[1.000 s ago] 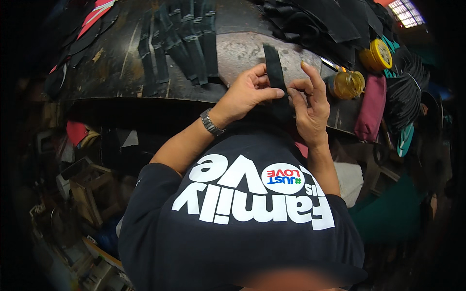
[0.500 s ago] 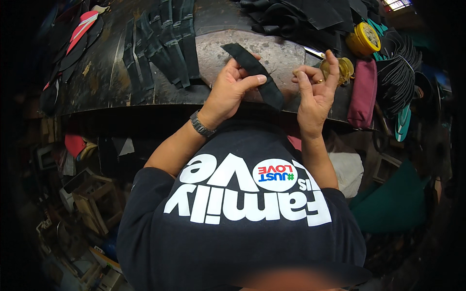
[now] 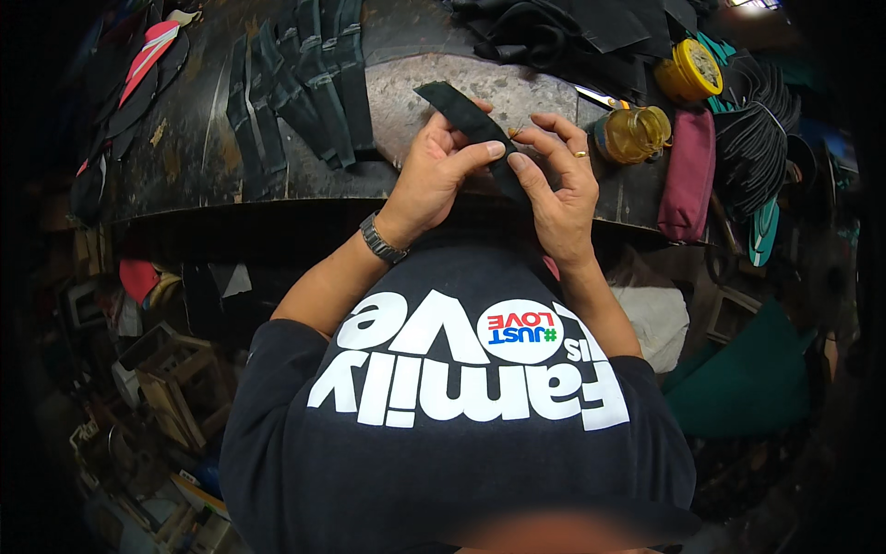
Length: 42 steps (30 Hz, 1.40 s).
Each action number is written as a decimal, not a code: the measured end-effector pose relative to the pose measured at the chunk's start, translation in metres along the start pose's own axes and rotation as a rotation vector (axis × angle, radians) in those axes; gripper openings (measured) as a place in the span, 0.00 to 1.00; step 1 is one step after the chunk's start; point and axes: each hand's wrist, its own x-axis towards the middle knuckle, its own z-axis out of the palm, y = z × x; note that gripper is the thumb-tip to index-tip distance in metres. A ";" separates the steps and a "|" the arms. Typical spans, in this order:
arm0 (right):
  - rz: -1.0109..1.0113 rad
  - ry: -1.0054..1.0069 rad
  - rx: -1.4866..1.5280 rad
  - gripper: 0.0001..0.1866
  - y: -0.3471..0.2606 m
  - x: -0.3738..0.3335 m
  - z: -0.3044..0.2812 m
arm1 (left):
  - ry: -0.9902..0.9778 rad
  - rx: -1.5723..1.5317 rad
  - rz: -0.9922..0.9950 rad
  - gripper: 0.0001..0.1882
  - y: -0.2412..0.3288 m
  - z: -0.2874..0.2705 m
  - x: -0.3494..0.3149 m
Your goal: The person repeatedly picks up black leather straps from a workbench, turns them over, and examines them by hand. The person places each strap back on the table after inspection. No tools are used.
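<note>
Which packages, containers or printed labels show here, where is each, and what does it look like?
Yellow round tin: far right of the bench, lid up.
Amber jar: right of the hands, on its side.
Maroon pouch: right bench edge, oblong.
Round badge: on the dark shirt, white with red and blue print, among large white lettering.
No screens or signs.

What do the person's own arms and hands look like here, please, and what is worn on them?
Both forearms are bare below short dark sleeves. The left hand has a metal-link wristwatch at the wrist. The right hand wears a gold ring on one finger. No gloves are worn on either.
</note>
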 end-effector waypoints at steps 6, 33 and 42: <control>-0.095 0.021 -0.113 0.13 0.001 0.003 0.002 | 0.010 -0.059 -0.060 0.27 -0.001 -0.003 0.000; -0.100 -0.225 0.288 0.33 -0.001 0.015 -0.020 | 0.045 -0.108 -0.048 0.23 0.011 -0.021 -0.003; 0.409 -0.332 0.728 0.47 -0.002 0.005 -0.015 | 0.078 -0.382 -0.083 0.21 0.023 -0.029 0.005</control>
